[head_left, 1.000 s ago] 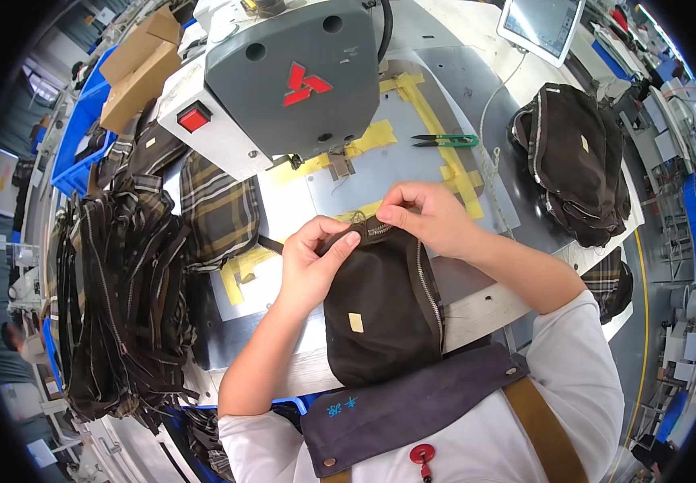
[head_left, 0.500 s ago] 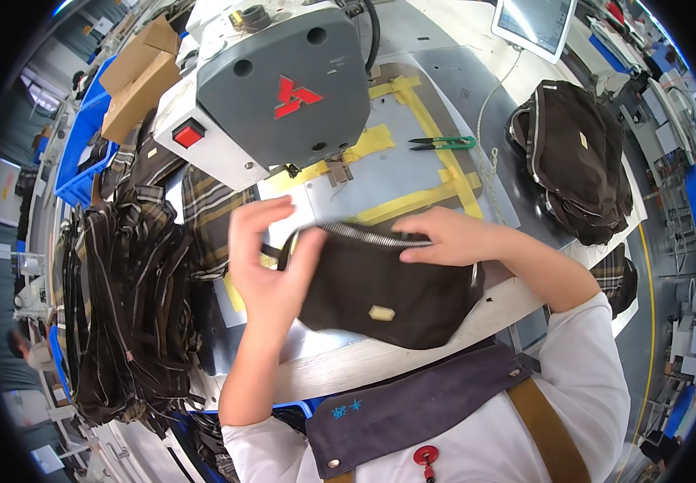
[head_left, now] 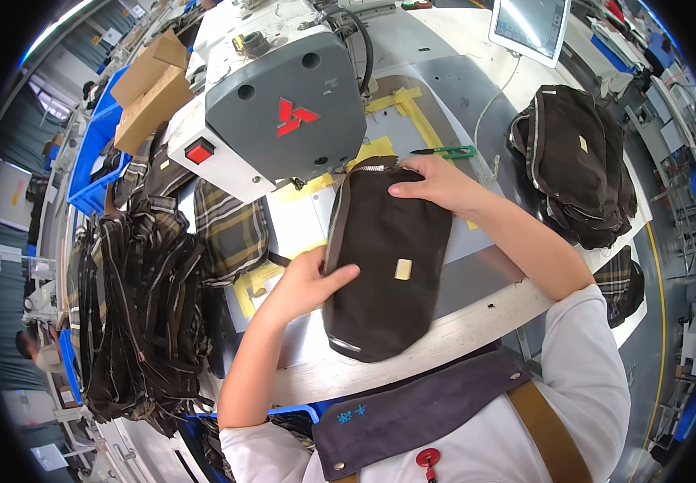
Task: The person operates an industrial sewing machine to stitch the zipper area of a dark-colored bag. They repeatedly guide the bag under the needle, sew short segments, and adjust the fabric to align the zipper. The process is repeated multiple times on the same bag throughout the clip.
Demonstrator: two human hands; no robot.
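A dark brown fabric pouch (head_left: 384, 258) with a small tan label lies flat on the sewing table, its zipper end pointing toward the grey sewing machine (head_left: 280, 113). My left hand (head_left: 304, 283) rests on its left edge, fingers spread over the cloth. My right hand (head_left: 432, 181) presses down on the pouch's far end, near the machine's needle area. Both hands hold the pouch against the table.
A heap of dark pouches and straps (head_left: 135, 314) lies at the left beside plaid fabric (head_left: 231, 229). Another pile of finished pouches (head_left: 577, 165) sits at the right. Green snips (head_left: 444, 150) lie behind my right hand. Yellow tape guides (head_left: 408, 109) mark the table; a tablet (head_left: 533, 24) stands far back.
The pouch has been turned from lying crosswise to lengthwise and laid flat on the table. My right hand moved up to its far end; my left slid to its left edge.
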